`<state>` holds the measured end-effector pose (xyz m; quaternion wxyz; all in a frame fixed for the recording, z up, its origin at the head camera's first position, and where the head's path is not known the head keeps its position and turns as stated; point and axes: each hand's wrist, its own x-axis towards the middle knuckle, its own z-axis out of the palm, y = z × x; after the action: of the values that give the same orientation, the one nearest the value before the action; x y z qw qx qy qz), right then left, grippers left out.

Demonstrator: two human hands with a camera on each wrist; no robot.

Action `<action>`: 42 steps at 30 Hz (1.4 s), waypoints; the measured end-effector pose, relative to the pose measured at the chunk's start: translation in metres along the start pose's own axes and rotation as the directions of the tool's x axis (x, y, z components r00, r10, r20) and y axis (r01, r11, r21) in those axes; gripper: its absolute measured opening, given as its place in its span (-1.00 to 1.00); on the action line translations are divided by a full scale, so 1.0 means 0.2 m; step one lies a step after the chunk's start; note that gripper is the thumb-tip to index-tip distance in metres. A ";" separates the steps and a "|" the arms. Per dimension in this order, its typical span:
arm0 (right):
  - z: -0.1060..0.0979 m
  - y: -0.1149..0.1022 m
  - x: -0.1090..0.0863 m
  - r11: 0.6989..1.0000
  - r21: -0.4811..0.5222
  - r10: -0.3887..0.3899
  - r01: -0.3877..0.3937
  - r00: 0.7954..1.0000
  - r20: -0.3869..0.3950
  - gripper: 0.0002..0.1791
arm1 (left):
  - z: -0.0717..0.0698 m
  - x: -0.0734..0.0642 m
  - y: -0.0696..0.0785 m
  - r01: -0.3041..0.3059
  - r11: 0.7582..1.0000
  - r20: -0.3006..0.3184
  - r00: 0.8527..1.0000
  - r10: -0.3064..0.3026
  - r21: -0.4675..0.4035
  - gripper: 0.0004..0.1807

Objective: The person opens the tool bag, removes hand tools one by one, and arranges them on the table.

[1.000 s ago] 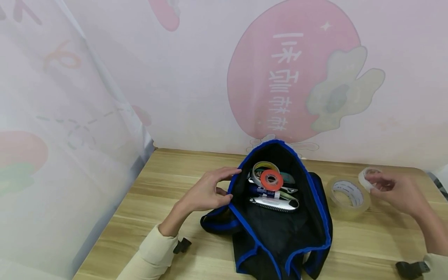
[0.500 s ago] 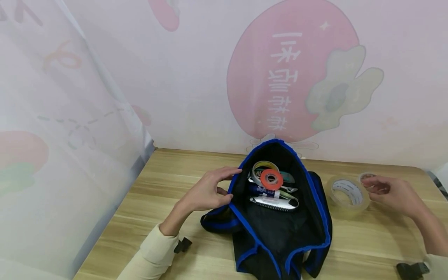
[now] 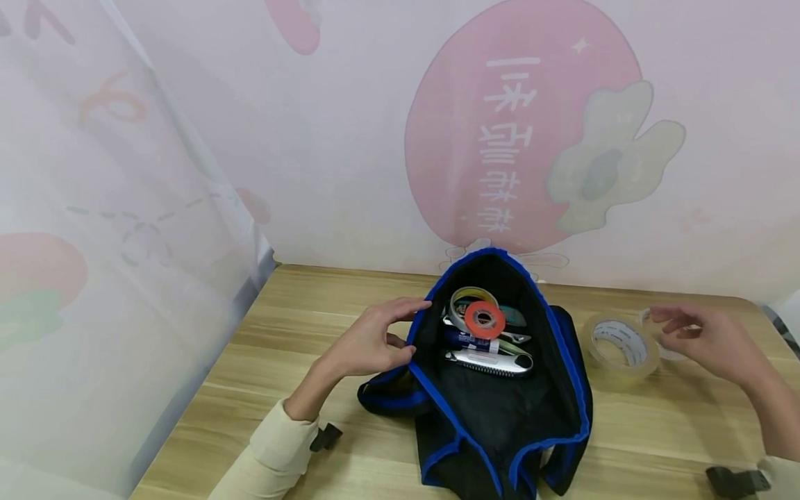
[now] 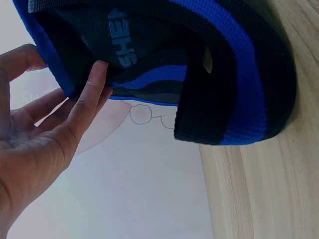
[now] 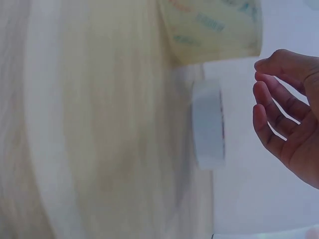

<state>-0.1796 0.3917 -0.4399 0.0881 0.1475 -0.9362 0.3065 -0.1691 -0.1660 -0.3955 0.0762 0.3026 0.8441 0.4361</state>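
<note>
A black tool bag (image 3: 500, 410) with blue trim lies with its mouth spread on the table. My left hand (image 3: 371, 340) pinches its left rim between thumb and fingers. Inside are an orange tape roll (image 3: 494, 321), another tape roll (image 3: 458, 321), a blue tube (image 3: 464, 340) and a silver utility knife (image 3: 490, 364). At the right, my right hand (image 3: 712, 340) hovers by a small white tape roll (image 5: 207, 124), apart from it, fingers loosely bent and holding nothing. It partly hides that roll in the head view. Next to it lies a wide clear packing tape roll (image 3: 621, 378).
The wooden table (image 3: 281, 305) meets a pale printed backdrop (image 3: 337, 173) behind the bag. A strap (image 4: 244, 74) of the bag loops out beside my left hand. Dark wrist mounts (image 3: 736, 480) sit at both cuffs.
My right hand has set the small white tape roll down flat beside the packing tape, let go of it and risen slightly. My left hand keeps its hold on the bag rim.
</note>
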 end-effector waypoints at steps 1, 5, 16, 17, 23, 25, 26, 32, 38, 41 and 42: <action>0.00 -0.02 0.00 1.000 -0.007 0.003 -0.003 1.000 0.000 -0.55 | 0.00 0.00 0.00 0.000 1.000 0.000 1.000 0.000 -0.001 -0.19; -0.01 -0.11 0.03 1.000 -0.029 0.008 -0.008 1.000 0.000 -0.53 | 0.00 0.00 0.00 -0.003 1.000 -0.002 1.000 0.003 -0.001 -0.20; -0.01 -0.37 0.13 0.995 -0.021 -0.096 0.096 0.995 -0.022 -0.42 | 0.00 0.00 0.01 -0.007 1.000 0.003 1.000 0.007 -0.009 -0.20; -0.01 -0.39 0.14 0.993 -0.018 -0.117 0.117 0.993 -0.029 -0.40 | 0.00 0.00 0.01 -0.007 1.000 0.004 1.000 0.007 -0.009 -0.20; 0.01 -0.54 0.20 0.975 0.019 -0.221 0.222 0.975 -0.039 -0.36 | 0.00 0.00 0.00 -0.006 1.000 0.004 1.000 0.006 -0.003 -0.20; 0.02 -0.59 0.22 0.968 0.036 -0.245 0.246 0.969 -0.033 -0.36 | 0.00 0.00 0.00 -0.008 1.000 0.000 1.000 0.008 0.000 -0.20; 0.02 -0.62 0.23 0.965 0.048 -0.257 0.258 0.966 -0.030 -0.36 | 0.00 0.00 0.00 -0.007 1.000 -0.002 1.000 0.007 0.002 -0.20; 0.07 -0.76 0.26 0.945 0.100 -0.312 0.313 0.950 -0.025 -0.33 | 0.00 0.00 -0.01 -0.008 1.000 -0.011 1.000 0.008 0.005 -0.21; 0.14 -0.84 0.28 0.931 0.096 -0.355 0.353 0.935 0.003 -0.35 | 0.00 0.00 0.00 -0.002 1.000 -0.008 1.000 0.002 0.003 -0.21; 0.16 -0.88 0.28 0.933 0.099 -0.351 0.347 0.936 0.026 -0.37 | 0.00 0.00 0.00 0.001 1.000 -0.006 1.000 -0.001 -0.001 -0.21; 0.16 -0.90 0.29 0.933 0.103 -0.350 0.345 0.936 0.034 -0.37 | 0.00 0.00 0.00 0.002 1.000 -0.005 1.000 -0.002 -0.002 -0.21</action>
<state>-0.1770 0.2213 -0.3532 0.1096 0.3225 -0.8818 0.3263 -0.1698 -0.1660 -0.3954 0.0747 0.3007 0.8441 0.4376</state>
